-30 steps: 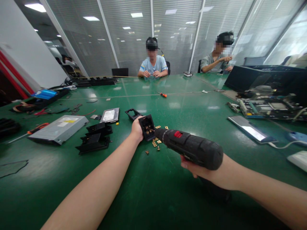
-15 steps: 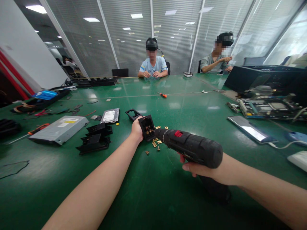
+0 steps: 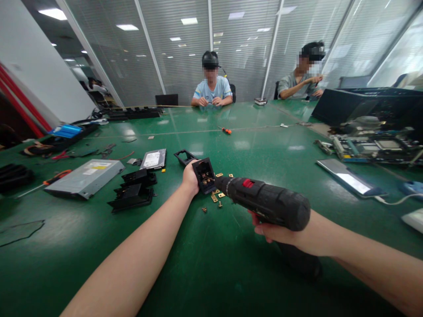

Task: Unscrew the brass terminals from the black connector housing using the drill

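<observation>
My left hand [image 3: 190, 178] grips a small black plastic socket part [image 3: 205, 175] with brass contacts inside, held upright on the green table [image 3: 211, 264]. My right hand [image 3: 280, 231] holds a black electric screwdriver [image 3: 267, 202] with a red switch; its tip points into the open face of the socket part. Several small brass tabs and screws [image 3: 216, 197] lie on the table just below the part.
Left of my hand lie black plastic brackets [image 3: 132, 191], a hard drive [image 3: 153, 159], a silver optical drive [image 3: 85, 177] and a black frame [image 3: 183, 156]. At right are a circuit board [image 3: 370, 147] and a phone [image 3: 350, 177]. Two people sit at the far side.
The screwdriver and the socket part have barely shifted; the view has drifted slightly to the left and the hands hold the same pose.
</observation>
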Tool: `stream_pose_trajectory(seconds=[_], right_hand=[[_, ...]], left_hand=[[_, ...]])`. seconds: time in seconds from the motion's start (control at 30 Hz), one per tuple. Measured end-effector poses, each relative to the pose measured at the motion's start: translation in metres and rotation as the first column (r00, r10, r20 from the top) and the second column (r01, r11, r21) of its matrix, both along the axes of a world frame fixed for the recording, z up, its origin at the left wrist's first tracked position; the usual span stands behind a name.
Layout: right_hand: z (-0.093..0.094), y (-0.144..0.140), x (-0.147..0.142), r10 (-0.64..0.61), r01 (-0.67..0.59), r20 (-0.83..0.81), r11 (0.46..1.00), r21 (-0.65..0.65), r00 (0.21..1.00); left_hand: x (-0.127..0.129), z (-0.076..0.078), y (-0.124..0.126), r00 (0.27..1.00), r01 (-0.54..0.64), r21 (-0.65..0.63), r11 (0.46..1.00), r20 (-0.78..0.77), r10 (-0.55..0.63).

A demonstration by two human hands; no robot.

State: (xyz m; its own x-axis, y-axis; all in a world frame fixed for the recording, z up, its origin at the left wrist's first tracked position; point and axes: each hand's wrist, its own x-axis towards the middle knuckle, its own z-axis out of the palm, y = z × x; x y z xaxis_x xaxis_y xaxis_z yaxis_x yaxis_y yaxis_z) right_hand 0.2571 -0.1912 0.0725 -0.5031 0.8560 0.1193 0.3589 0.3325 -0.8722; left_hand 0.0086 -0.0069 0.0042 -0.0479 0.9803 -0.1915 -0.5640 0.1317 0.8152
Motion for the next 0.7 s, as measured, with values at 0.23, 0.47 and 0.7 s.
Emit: stream_pose_trajectory(seconds=[0.23,0.47,0.7], right_hand=[[0.0001,-0.0011,-0.0014,-0.015,0.015,0.001,1.0,0.009,1.0],[0.0062,-0.0026,-0.0032,-0.011,0.007,0.05,0.996,0.085,0.999],[0.0056,-0.0046,-0.0024,-0.047,0.042,0.045,0.993,0.114,0.998]], left_hand=[[-0.0004,0.0002,0.0005,1.0,0.003,-0.009,1.0,0.004,-0.003],[0.0003,0.004,-0.0016,0.999,0.04,-0.019,0.999,-0.01,-0.04],[0.0025,0.0059,-0.0039,0.999,0.046,-0.037,0.998,0.002,-0.046]])
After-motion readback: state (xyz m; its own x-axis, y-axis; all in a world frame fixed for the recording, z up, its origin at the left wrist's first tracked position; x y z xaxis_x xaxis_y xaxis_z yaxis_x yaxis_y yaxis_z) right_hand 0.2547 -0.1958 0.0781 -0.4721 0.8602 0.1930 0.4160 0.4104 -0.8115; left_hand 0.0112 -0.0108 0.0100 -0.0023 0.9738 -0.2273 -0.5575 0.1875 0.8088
